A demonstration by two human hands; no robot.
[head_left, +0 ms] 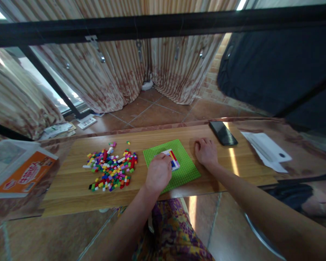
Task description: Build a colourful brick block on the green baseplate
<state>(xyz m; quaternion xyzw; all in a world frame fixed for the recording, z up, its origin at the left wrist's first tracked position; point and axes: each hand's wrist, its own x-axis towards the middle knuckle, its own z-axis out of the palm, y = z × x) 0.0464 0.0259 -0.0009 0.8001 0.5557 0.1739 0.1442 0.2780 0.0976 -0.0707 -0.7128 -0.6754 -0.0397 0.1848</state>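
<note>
My left hand [159, 173] is over the green studded baseplate [186, 165], fingers pinched together against a small brick build [175, 163] with white edges and red, yellow and blue parts. Whatever the fingertips hold is hidden beneath the hand, which also covers part of the build. To the right of the baseplate, my right hand [206, 151] rests on the wooden table with its fingers curled in and nothing visible in them. A loose pile of small multicoloured bricks [112, 168] lies left of the baseplate.
A black phone [223, 133] lies beyond my right hand. Further right are white papers [266, 150] at the end of the table [70, 195]. On the far left stands a clear plastic box [13, 148] with an orange label. Curtains hang behind a dark metal bar [163, 27].
</note>
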